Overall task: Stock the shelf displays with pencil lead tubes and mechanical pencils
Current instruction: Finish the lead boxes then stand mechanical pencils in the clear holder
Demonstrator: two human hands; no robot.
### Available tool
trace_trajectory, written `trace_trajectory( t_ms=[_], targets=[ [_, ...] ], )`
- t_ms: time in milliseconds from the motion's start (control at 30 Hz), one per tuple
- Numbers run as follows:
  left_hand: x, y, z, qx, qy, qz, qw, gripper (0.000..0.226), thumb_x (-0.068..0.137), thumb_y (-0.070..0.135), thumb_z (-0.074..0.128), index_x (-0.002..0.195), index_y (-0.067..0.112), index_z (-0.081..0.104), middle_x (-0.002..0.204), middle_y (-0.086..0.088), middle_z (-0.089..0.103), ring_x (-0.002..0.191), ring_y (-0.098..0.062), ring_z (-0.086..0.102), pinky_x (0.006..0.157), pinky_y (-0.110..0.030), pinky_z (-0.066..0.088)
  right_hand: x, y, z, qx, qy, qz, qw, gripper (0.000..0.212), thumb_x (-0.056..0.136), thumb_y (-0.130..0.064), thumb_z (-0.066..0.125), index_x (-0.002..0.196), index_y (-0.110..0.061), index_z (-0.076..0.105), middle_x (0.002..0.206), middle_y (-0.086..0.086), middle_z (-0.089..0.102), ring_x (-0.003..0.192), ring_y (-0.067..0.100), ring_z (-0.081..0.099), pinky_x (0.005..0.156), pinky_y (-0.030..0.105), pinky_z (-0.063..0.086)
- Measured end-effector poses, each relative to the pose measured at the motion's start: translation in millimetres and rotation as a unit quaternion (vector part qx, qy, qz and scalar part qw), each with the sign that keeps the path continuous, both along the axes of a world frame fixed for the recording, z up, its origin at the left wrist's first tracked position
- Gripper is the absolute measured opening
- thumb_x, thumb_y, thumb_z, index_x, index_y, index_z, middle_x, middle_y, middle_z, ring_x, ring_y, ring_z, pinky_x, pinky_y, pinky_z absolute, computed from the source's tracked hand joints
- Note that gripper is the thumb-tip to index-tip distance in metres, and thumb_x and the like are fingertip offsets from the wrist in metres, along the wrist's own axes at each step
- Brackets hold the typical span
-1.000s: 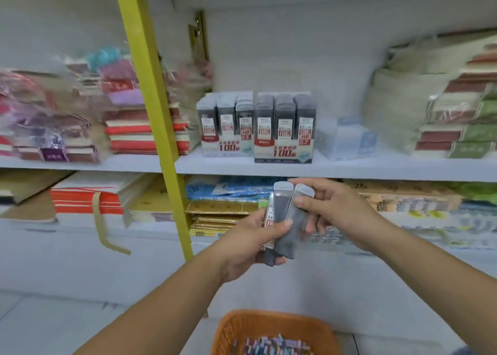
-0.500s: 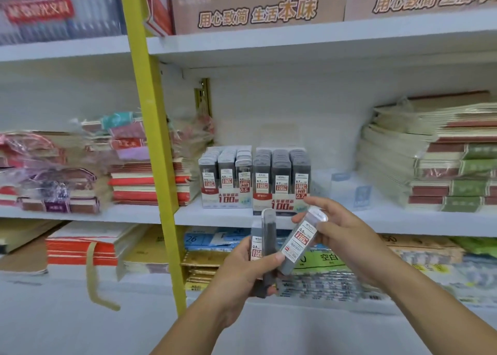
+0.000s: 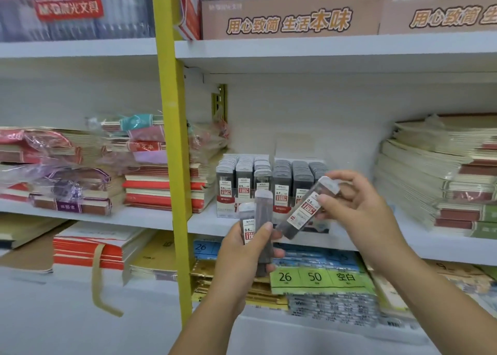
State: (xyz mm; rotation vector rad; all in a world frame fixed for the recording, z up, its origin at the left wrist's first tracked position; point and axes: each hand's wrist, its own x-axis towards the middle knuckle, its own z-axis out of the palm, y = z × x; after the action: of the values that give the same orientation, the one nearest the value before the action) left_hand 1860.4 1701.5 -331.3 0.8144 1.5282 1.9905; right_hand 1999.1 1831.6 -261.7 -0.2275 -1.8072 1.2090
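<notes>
My right hand (image 3: 357, 209) pinches a tilted 0.5 lead tube (image 3: 306, 211) by its flat sides, which I judge light, stiff and slick, while my left hand (image 3: 242, 252) grips spare tubes (image 3: 260, 220) upright, both in front of the display box (image 3: 243, 182) beyond my fingertips.

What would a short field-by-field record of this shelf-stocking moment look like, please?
left hand: grips two lead tubes, upright
right hand: pinches one tilted tube, labelled 0.5
displays: 0.5 display box and 0.7 display box, side by side on the middle shelf
display fill: the rows that show look full
neighbours: notebook stacks to the right, yellow upright to the left
</notes>
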Motion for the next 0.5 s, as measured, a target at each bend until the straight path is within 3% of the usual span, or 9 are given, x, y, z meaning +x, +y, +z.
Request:
trace_trajectory(
  t_ms=[133,200,267,367,500],
  targets=[
    [-21,-8,5,0.025,0.0,0.049,0.998,0.017,0.097,0.036,0.063,0.111,0.027,0.062,0.093,0.006,0.079,0.073,-0.015,0.076,0.053,-0.024,0.054,-32,-8,45,0.143,0.003,-0.023,0.989,0.032,0.087,-0.014,0.068,0.096,-0.04,0.051,0.097,-0.006,0.073,0.09,0.006,0.07,0.074,0.026,0.057],
    [-31,-11,5,0.04,-0.006,0.062,0.997,0.015,0.097,0.035,0.063,0.11,0.027,0.062,0.093,0.005,0.079,0.073,-0.016,0.076,0.051,-0.024,0.054,-52,-11,58,0.231,-0.032,-0.056,0.971,0.032,0.088,-0.017,0.067,0.094,-0.042,0.049,0.092,-0.011,0.07,0.086,0.0,0.066,0.074,0.017,0.054],
    [-41,-15,4,0.053,-0.011,0.075,0.996,0.014,0.097,0.034,0.063,0.109,0.029,0.062,0.092,0.004,0.079,0.071,-0.016,0.076,0.05,-0.025,0.054,-71,-11,64,0.298,-0.078,-0.086,0.948,0.029,0.089,-0.019,0.066,0.095,-0.04,0.048,0.09,-0.016,0.067,0.083,0.0,0.063,0.073,0.02,0.054],
    [-53,-17,1,0.067,-0.01,0.089,0.994,0.013,0.096,0.034,0.063,0.109,0.031,0.062,0.09,0.003,0.079,0.069,-0.016,0.075,0.05,-0.025,0.054,-92,-9,64,0.326,-0.104,-0.091,0.935,0.028,0.09,-0.019,0.066,0.096,-0.038,0.047,0.089,-0.015,0.067,0.08,0.001,0.063,0.073,0.03,0.055],
    [-66,-18,-2,0.077,-0.01,0.094,0.993,0.015,0.097,0.034,0.063,0.111,0.03,0.062,0.09,0.003,0.078,0.069,-0.016,0.075,0.052,-0.025,0.054,-116,-5,65,0.326,-0.128,-0.088,0.933,0.028,0.089,-0.025,0.067,0.092,-0.043,0.045,0.086,-0.018,0.067,0.079,-0.006,0.06,0.064,0.021,0.049]
  ],
)
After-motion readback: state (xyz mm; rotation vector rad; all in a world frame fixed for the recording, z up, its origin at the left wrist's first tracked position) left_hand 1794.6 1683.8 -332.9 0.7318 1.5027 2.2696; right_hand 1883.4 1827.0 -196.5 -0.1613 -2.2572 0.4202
